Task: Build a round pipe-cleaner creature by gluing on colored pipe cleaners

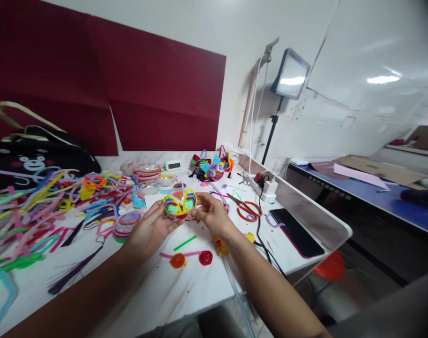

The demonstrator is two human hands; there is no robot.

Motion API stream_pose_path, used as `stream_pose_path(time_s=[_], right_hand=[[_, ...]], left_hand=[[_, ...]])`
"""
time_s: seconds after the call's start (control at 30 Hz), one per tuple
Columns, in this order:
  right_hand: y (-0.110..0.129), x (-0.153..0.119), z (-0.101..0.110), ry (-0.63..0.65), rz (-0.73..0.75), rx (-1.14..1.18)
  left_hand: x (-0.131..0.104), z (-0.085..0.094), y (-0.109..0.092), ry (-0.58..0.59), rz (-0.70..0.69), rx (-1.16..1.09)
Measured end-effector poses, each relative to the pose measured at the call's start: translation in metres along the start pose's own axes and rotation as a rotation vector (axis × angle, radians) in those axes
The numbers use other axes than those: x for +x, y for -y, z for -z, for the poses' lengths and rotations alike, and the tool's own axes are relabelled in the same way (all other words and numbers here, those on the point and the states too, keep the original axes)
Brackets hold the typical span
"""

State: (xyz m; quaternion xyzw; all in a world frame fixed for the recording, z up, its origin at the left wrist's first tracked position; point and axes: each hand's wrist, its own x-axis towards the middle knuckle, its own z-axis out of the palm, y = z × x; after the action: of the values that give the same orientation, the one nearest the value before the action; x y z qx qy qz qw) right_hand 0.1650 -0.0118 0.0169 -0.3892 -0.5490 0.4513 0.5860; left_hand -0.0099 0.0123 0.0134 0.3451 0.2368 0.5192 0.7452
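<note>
Your left grip [148,229] is clasping, and your right grip [213,213] is pinching, the multicoloured, yellow-looped pipe-cleaner piece [181,212] above the white tabletop [157,300]; you're apparently adjusting it, the next move probably calling for steady support.

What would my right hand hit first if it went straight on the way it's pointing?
Most likely the multicoloured fuzzy craft piece with yellow loops, which your right hand seems to hold; depth beyond it is unclear.
</note>
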Motion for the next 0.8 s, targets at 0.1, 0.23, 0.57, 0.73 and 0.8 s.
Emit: stream_pose_path(time_s=[0.1,0.23,0.57,0.73,0.8], right_hand=[[0.0,0.001,0.0,0.002,-0.01,0.021],[0.0,0.001,0.001,0.01,-0.018,0.058],[-0.008,-0.001,0.0,-0.014,-0.06,0.1],[-0.008,-0.003,-0.001,-0.035,-0.062,0.071],[-0.008,-0.004,-0.002,-0.032,-0.061,0.06]], left_hand=[[-0.002,-0.006,0.0,-0.051,-0.028,0.009],[-0.002,-0.009,-0.001,-0.019,-0.006,-0.005],[-0.007,-0.007,0.006,0.096,-0.121,0.304],[-0.006,-0.006,0.009,0.057,-0.146,0.426],[-0.006,-0.004,0.011,0.028,-0.156,0.451]])
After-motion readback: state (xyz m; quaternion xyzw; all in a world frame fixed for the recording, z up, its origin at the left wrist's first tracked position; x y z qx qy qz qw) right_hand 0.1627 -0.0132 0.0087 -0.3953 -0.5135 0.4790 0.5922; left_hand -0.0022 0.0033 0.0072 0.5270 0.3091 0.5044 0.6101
